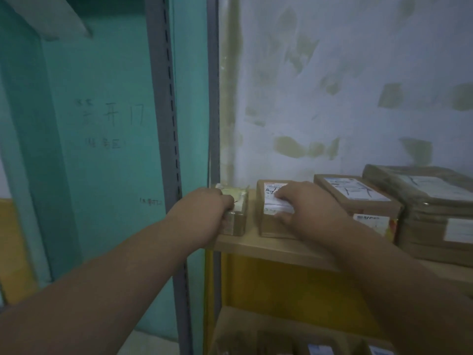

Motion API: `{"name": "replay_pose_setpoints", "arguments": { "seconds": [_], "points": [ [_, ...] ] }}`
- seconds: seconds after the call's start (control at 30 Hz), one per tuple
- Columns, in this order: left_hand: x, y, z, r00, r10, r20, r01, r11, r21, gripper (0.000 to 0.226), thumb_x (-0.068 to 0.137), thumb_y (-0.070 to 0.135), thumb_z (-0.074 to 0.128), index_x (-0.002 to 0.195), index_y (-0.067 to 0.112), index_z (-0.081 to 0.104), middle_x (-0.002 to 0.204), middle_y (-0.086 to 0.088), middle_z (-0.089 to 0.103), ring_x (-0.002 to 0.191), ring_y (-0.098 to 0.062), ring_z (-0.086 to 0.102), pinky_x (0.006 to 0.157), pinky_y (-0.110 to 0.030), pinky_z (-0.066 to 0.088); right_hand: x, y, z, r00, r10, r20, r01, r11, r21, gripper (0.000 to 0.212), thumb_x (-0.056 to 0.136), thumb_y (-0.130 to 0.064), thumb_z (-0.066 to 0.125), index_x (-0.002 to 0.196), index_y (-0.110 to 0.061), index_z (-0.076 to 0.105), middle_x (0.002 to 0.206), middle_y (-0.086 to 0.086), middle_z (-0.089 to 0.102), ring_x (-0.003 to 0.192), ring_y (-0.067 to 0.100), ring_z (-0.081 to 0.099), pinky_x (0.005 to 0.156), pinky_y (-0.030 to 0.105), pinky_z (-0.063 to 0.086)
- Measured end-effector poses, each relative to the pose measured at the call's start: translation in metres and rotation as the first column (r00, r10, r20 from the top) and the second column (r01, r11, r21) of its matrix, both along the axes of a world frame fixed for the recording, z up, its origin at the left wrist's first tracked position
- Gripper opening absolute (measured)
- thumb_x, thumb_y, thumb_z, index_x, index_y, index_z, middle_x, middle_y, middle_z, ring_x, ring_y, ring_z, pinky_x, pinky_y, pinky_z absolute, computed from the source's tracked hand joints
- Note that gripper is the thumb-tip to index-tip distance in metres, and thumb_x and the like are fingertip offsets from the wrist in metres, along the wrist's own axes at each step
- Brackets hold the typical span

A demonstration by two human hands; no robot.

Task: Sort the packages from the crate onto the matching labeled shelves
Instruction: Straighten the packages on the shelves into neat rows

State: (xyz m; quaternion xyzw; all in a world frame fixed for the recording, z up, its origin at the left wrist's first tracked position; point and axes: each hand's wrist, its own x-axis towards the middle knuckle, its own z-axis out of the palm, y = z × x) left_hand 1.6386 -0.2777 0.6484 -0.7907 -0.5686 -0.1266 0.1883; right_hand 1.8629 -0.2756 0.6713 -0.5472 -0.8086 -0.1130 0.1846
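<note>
Two small cardboard packages stand side by side at the left end of a wooden shelf. My left hand grips the leftmost small box, which has a pale taped top. My right hand lies over the second box, fingers on its white label and thumb against its front face. Both boxes rest on the shelf board. The crate is out of view.
To the right on the same shelf sit a flat labelled carton and a bigger wrapped parcel. A grey slotted upright borders the shelf on the left, beside a teal wall. More packages lie on the lower shelf.
</note>
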Motion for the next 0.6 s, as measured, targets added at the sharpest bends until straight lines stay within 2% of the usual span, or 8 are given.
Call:
{"name": "replay_pose_setpoints", "arguments": {
  "seconds": [0.13, 0.23, 0.33, 0.4, 0.43, 0.5, 0.53, 0.6],
  "points": [
    [-0.006, 0.005, 0.0, 0.998, -0.064, -0.002, 0.064, 0.997, 0.036, 0.025, 0.083, 0.009, 0.062, 0.104, 0.022, 0.059, 0.095, -0.001, 0.059, 0.087, -0.022, 0.054, 0.065, -0.032, 0.036, -0.016, -0.009, 0.001, 0.998, -0.068, 0.009, 0.068, 0.998, 0.01, 0.038, 0.09, -0.038, 0.065, 0.125, -0.023, 0.064, 0.124, -0.002, 0.063, 0.115, 0.019, 0.053, 0.097, 0.036, 0.044],
    [-0.008, 0.005, 0.0, 0.994, -0.104, -0.017, 0.105, 0.993, 0.056, 0.023, 0.084, 0.007, 0.062, 0.103, 0.02, 0.057, 0.094, -0.003, 0.058, 0.088, -0.023, 0.053, 0.065, -0.033, 0.037, -0.027, -0.014, 0.0, 0.994, -0.113, -0.003, 0.113, 0.993, 0.015, 0.035, 0.091, -0.036, 0.065, 0.124, -0.023, 0.064, 0.123, -0.001, 0.063, 0.113, 0.02, 0.052, 0.096, 0.035, 0.044],
    [-0.011, 0.003, -0.001, 0.991, -0.132, -0.006, 0.132, 0.99, 0.045, 0.023, 0.086, 0.008, 0.061, 0.107, 0.019, 0.057, 0.099, -0.005, 0.058, 0.091, -0.024, 0.053, 0.067, -0.033, 0.036, -0.033, -0.017, -0.002, 0.99, -0.139, -0.026, 0.139, 0.99, 0.001, 0.041, 0.091, -0.036, 0.065, 0.13, -0.024, 0.06, 0.128, -0.001, 0.061, 0.116, 0.019, 0.051, 0.096, 0.032, 0.041],
    [-0.013, 0.004, 0.0, 0.99, -0.139, 0.022, 0.139, 0.99, 0.037, 0.024, 0.086, 0.008, 0.06, 0.109, 0.018, 0.056, 0.101, -0.006, 0.057, 0.09, -0.023, 0.051, 0.068, -0.033, 0.037, -0.034, -0.021, -0.005, 0.988, -0.14, -0.069, 0.141, 0.99, 0.004, 0.053, 0.089, -0.039, 0.067, 0.138, -0.023, 0.054, 0.137, -0.002, 0.056, 0.123, 0.018, 0.049, 0.1, 0.03, 0.037],
    [-0.014, 0.005, 0.0, 0.988, -0.144, 0.051, 0.142, 0.989, 0.037, 0.026, 0.087, 0.01, 0.06, 0.111, 0.017, 0.056, 0.104, -0.006, 0.058, 0.093, -0.023, 0.052, 0.07, -0.033, 0.039, -0.034, -0.024, -0.005, 0.985, -0.139, -0.097, 0.141, 0.99, 0.014, 0.06, 0.088, -0.041, 0.069, 0.142, -0.023, 0.05, 0.14, -0.002, 0.054, 0.125, 0.017, 0.047, 0.101, 0.028, 0.035],
    [-0.013, 0.002, 0.001, 0.974, -0.17, 0.146, 0.166, 0.985, 0.039, 0.034, 0.089, 0.019, 0.06, 0.123, 0.016, 0.053, 0.117, -0.006, 0.058, 0.105, -0.024, 0.053, 0.081, -0.036, 0.047, -0.029, -0.032, -0.004, 0.978, -0.141, -0.156, 0.15, 0.988, 0.048, 0.064, 0.085, -0.045, 0.072, 0.141, -0.023, 0.051, 0.13, -0.005, 0.056, 0.119, 0.015, 0.048, 0.094, 0.024, 0.034],
    [-0.012, 0.0, 0.002, 0.962, -0.193, 0.195, 0.187, 0.981, 0.05, 0.041, 0.091, 0.025, 0.06, 0.13, 0.017, 0.05, 0.124, -0.005, 0.057, 0.112, -0.024, 0.052, 0.089, -0.037, 0.048, -0.023, -0.036, -0.003, 0.975, -0.139, -0.175, 0.152, 0.986, 0.068, 0.06, 0.084, -0.046, 0.073, 0.137, -0.024, 0.054, 0.122, -0.008, 0.056, 0.114, 0.013, 0.05, 0.09, 0.024, 0.034],
    [-0.007, -0.008, 0.005, 0.931, -0.253, 0.262, 0.239, 0.967, 0.086, 0.05, 0.093, 0.032, 0.058, 0.139, 0.019, 0.045, 0.133, -0.003, 0.054, 0.12, -0.023, 0.049, 0.097, -0.037, 0.044, -0.007, -0.043, 0.001, 0.969, -0.127, -0.214, 0.147, 0.986, 0.079, 0.049, 0.085, -0.048, 0.071, 0.129, -0.03, 0.059, 0.119, -0.016, 0.054, 0.114, 0.007, 0.048, 0.093, 0.024, 0.034]
  ]
}}
